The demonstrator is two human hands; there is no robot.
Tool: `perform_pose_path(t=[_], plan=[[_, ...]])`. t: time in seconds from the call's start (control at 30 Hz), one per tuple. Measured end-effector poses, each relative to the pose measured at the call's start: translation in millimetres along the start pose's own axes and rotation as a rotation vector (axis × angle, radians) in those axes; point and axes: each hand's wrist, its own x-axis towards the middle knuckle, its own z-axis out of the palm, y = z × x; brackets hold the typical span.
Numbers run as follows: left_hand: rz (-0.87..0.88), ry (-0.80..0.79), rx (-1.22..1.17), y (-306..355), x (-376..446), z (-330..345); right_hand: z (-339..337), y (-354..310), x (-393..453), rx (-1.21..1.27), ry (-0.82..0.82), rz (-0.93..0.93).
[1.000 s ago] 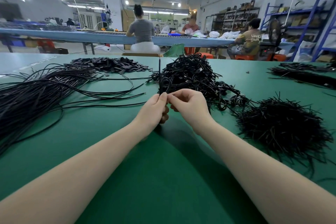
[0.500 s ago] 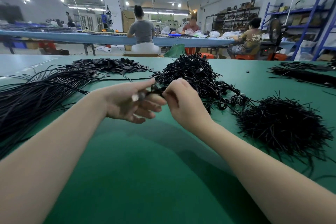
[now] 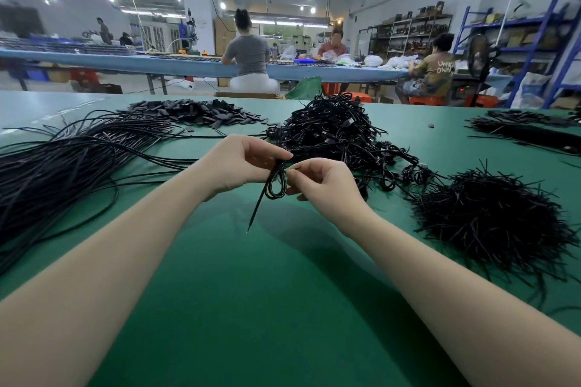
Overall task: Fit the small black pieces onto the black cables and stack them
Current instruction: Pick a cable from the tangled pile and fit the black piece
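Two hands at centre: my left hand (image 3: 242, 163) and right hand (image 3: 320, 181) pinch one looped cable (image 3: 275, 187) above the green counter (image 3: 283, 308). Loose cables (image 3: 63, 160) at 9 o'clock, small black pieces (image 3: 195, 111) at 11, finished stack (image 3: 333, 132) at 12, short-strand heap (image 3: 490, 217) at 3.

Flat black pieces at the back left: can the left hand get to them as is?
Probably not yet: the left hand is pinching the looped cable. Once freed, the green table toward the pieces looks open, apart from stray cable ends.
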Motion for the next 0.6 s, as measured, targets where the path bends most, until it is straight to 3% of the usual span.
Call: perform_pose_path(t=[0.13, 0.37, 0.47, 0.6], plan=[[-0.004, 0.034, 0.028, -5.9, -0.6, 1.5, 1.4, -0.1, -2.2, -0.123, 0.017, -0.082], [-0.103, 0.005, 0.018, -7.7, 1.5, 10.7, -0.9, 0.9, -2.8, -0.43, 0.181, -0.386], [-0.265, -0.038, -0.203, -1.8, 3.6, 19.0, -5.3, 0.7, -3.8, -0.52, 0.215, -0.508], [-0.603, -0.105, -0.693, 10.2, 3.9, 14.8, -8.9, -1.9, -5.9, -0.789, 0.2, -0.763]])
